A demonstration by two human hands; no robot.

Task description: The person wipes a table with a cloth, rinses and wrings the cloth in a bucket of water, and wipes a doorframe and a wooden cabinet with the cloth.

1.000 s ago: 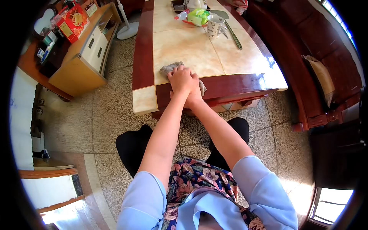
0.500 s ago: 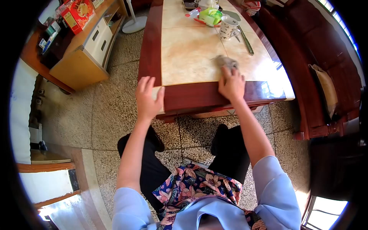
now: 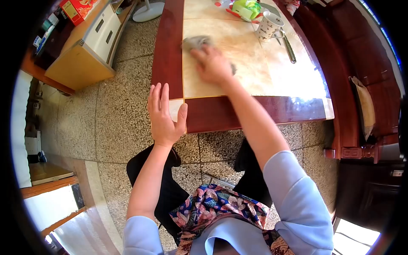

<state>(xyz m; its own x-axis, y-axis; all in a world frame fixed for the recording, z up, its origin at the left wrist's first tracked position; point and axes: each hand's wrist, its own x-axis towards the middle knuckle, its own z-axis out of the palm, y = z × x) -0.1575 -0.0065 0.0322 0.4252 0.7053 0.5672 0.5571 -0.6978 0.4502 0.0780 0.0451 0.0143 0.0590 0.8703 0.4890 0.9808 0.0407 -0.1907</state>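
Pressed to the tabletop (image 3: 248, 78), my right hand (image 3: 211, 64) is closed on a greyish cloth (image 3: 196, 42), near the table's left side. Both hand and cloth are smeared by motion. My left hand (image 3: 165, 117) rests at the near left corner of the table, its fingers stretched out and the thumb apart, holding nothing. Beyond my right hand, to the right, stands a white patterned mug (image 3: 267, 29). A dark green-handled utensil (image 3: 290, 50) lies beside the mug; its far end is partly hidden.
A bright green packet (image 3: 245, 9) lies at the far end of the table. To the left stands a wooden cabinet (image 3: 80, 59) with a red box (image 3: 76, 9) on top. A dark red wooden bench (image 3: 340, 76) with a cushion (image 3: 364, 108) runs along the right.
My right hand has swept the cloth leftward across the tabletop, from the near right to the left side. My left hand stays at the corner. The view has shifted slightly.
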